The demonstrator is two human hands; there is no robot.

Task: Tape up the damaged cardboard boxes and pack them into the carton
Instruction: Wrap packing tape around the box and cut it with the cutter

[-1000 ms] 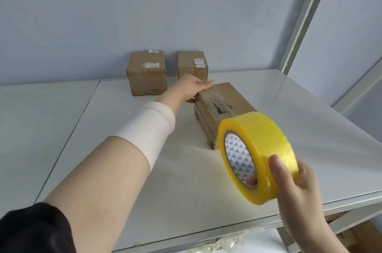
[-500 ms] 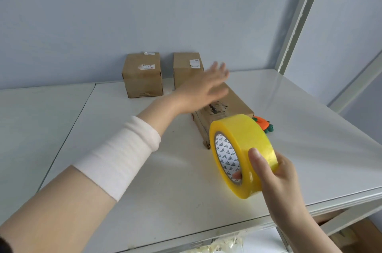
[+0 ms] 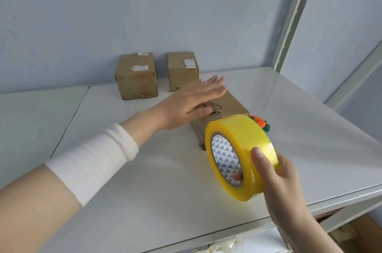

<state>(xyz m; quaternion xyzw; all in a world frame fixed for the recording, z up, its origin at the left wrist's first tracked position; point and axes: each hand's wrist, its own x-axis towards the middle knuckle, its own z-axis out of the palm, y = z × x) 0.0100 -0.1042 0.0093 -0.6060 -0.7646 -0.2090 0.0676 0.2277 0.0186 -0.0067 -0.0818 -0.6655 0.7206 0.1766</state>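
The grip seen a second ago on the far end of the flat cardboard box (image 3: pixel 233 104) is released. The left hand (image 3: pixel 192 102) is now laid over the box top, fingers straight and close together; contact looks likely but cannot be confirmed. The tape roll (image 3: pixel 244 135) is brought lower and nearer the box's near end. It is pinched by the right hand (image 3: pixel 277 186), thumb on the outer face and a fingertip showing inside the core. An orange carrot toy (image 3: pixel 259 121), hidden behind the roll a second ago, is exposed just beside the box.

Judged: the box is being steadied for taping. No free tape end is seen pulled out, so taping is not yet started and packing is still ahead.

Two cube boxes (image 3: pixel 135 76) (image 3: pixel 183 71) are kept at the back of the white shelf (image 3: pixel 144 180), against a pale blue wall (image 3: pixel 144 5). A metal upright (image 3: pixel 293 15) is seen at right. Something brown is glimpsed below the shelf edge; whether it is the carton cannot be told.
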